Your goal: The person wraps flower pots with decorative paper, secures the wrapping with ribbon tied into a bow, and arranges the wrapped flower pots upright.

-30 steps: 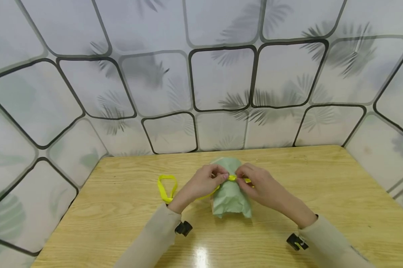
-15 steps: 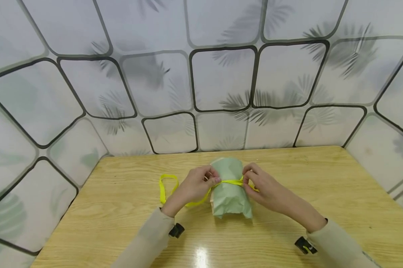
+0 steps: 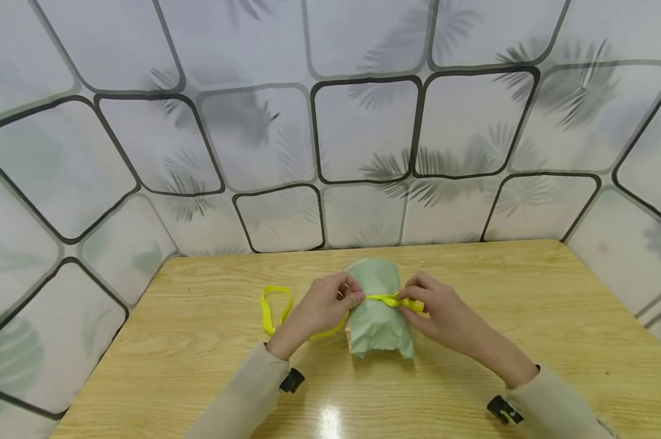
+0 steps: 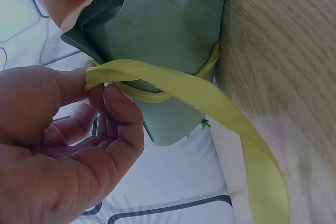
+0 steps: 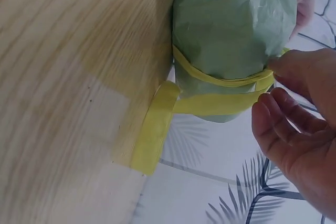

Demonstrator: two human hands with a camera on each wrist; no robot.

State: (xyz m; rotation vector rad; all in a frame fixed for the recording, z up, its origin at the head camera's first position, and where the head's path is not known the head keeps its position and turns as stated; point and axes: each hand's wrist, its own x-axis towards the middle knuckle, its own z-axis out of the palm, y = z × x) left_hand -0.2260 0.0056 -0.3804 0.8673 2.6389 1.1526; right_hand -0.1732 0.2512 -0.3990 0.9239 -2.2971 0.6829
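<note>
A bundle wrapped in crinkled light-green paper point(image 3: 380, 332) lies on the table, with a yellow ribbon point(image 4: 210, 103) wound around its middle. My left hand point(image 3: 324, 306) pinches the ribbon between thumb and finger at the bundle's left side. At the right side my right hand point(image 3: 443, 310) pinches another part of it, where the ribbon crosses and bunches. From the left hand a loose length trails to the table, ending in a loop point(image 3: 266, 314). A short ribbon tail point(image 5: 152, 135) hangs beside the wood in the right wrist view. Small green leaf tips point(image 4: 205, 124) poke out past the paper.
The wooden table point(image 3: 199, 353) meets a patterned cloth backdrop point(image 3: 363, 134) at its rear edge, and the cloth also rises on both sides. Black wrist cameras point(image 3: 292, 381) sit at both cuffs.
From close together over the bundle's middle, my hands have moved apart, stretching the ribbon across the paper. Over the last half second the right fingers have gathered the ribbon near the right side.
</note>
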